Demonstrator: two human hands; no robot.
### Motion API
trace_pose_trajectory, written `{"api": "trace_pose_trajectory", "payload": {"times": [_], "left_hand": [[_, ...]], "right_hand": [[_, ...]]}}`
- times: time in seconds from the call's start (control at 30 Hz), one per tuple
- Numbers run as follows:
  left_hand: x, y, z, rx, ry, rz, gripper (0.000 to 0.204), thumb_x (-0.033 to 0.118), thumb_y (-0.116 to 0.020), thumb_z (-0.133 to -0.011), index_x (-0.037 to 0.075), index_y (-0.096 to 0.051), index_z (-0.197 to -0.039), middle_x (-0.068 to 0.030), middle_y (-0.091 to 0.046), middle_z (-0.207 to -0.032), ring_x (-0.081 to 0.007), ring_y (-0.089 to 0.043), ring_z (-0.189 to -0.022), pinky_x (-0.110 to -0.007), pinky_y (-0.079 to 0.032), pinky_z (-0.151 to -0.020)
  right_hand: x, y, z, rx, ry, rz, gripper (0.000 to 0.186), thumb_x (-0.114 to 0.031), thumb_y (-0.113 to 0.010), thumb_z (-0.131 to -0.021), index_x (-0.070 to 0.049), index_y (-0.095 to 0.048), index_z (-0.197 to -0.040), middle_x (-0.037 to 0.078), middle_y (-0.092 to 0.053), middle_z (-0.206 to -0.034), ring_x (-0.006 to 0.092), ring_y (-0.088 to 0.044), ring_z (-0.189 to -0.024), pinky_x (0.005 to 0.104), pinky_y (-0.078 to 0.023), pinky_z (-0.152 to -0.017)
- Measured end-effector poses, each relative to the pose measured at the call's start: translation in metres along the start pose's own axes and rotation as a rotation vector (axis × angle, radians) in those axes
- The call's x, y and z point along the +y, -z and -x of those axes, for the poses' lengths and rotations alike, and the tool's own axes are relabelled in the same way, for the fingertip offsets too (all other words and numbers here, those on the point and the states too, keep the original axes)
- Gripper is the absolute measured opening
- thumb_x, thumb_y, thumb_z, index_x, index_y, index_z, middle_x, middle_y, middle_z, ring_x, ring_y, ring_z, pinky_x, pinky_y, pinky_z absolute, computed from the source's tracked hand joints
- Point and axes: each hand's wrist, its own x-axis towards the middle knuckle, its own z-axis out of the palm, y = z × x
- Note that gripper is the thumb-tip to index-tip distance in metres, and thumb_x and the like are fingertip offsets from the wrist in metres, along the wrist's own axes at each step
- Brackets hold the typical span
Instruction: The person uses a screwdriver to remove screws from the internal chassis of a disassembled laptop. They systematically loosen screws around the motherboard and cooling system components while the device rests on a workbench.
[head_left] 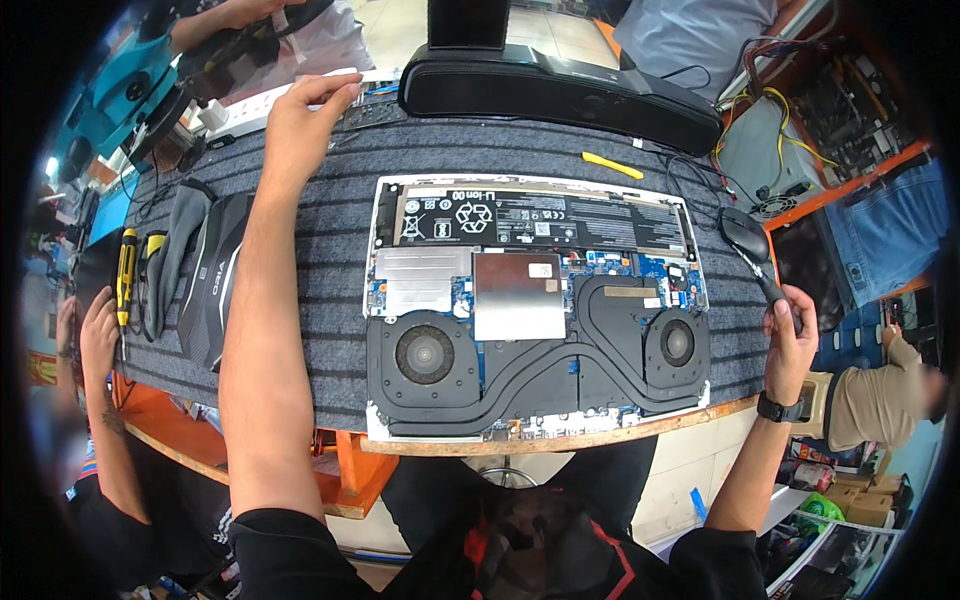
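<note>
On the striped grey mat, an opened laptop base (520, 400) lies in front of me, its long black battery (560, 222), two fans and dark heat pipes exposed. My left hand (308, 120) reaches past its far left corner. Thumb and index finger pinch together beside a small tray of little parts (375, 113); whatever is between the fingertips is too small to make out. To the right of the laptop, my right hand (790, 335) is closed around a black-handled screwdriver (782, 298). The tool slants toward a black computer mouse (743, 232).
A black speaker bar (560, 95) stands along the far edge. A yellow pry stick (612, 165) lies beyond the battery. To the left are a yellow-black screwdriver (126, 275) and a dark pouch (213, 285). Another person's hand (98, 335) rests at the left edge; cables run at right.
</note>
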Motion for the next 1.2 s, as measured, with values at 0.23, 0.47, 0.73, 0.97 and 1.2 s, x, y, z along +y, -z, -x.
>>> {"api": "trace_pose_trajectory", "payload": {"times": [0.23, 0.47, 0.73, 0.97, 1.2], "left_hand": [[0.004, 0.003, 0.004, 0.021, -0.017, -0.198, 0.024, 0.014, -0.071, -0.092, 0.005, -0.077, -0.113, -0.0071, -0.07, -0.094, -0.0134, -0.062, -0.084, -0.027, -0.049, -0.08], [0.003, 0.005, 0.003, -0.009, -0.078, -0.38, 0.02, 0.013, -0.07, -0.095, 0.009, -0.078, -0.112, -0.0031, -0.068, -0.101, -0.0108, -0.061, -0.088, -0.025, -0.045, -0.076], [-0.003, 0.013, 0.005, -0.008, -0.063, -0.359, 0.02, 0.006, -0.07, -0.09, 0.008, -0.078, -0.108, -0.005, -0.07, -0.096, -0.0132, -0.063, -0.085, -0.027, -0.048, -0.076], [0.001, 0.011, 0.003, 0.0, -0.008, -0.371, 0.024, 0.004, -0.075, -0.087, 0.004, -0.072, -0.111, -0.0013, -0.071, -0.09, -0.0089, -0.063, -0.082, -0.023, -0.05, -0.074], [0.015, 0.005, 0.007, -0.104, 0.013, -0.597, 0.024, 0.01, -0.07, -0.087, 0.009, -0.071, -0.111, -0.0074, -0.074, -0.092, -0.0235, -0.071, -0.088, -0.037, -0.054, -0.079]], "right_hand": [[0.018, -0.01, 0.009, 0.041, -0.076, -0.052, 0.027, -0.015, -0.068, -0.099, 0.0, -0.061, -0.12, 0.001, -0.06, -0.086, 0.0074, -0.054, -0.075, 0.0218, -0.041, -0.067], [0.02, -0.004, 0.009, 0.066, -0.068, 0.009, 0.029, -0.017, -0.07, -0.097, 0.0, -0.061, -0.119, 0.001, -0.06, -0.085, 0.0064, -0.054, -0.074, 0.0215, -0.042, -0.068], [0.018, -0.005, 0.012, 0.079, -0.063, 0.093, 0.028, -0.016, -0.071, -0.096, -0.002, -0.063, -0.118, 0.001, -0.061, -0.088, 0.0063, -0.055, -0.077, 0.0208, -0.042, -0.07], [0.028, 0.004, 0.019, 0.154, -0.076, 0.127, 0.026, -0.015, -0.069, -0.098, -0.003, -0.061, -0.12, 0.001, -0.058, -0.107, 0.0052, -0.054, -0.08, 0.0201, -0.046, -0.072], [0.038, 0.013, 0.018, 0.095, -0.062, 0.123, 0.027, -0.016, -0.068, -0.099, -0.001, -0.061, -0.121, 0.003, -0.058, -0.111, 0.0059, -0.053, -0.084, 0.0205, -0.044, -0.072]]}}
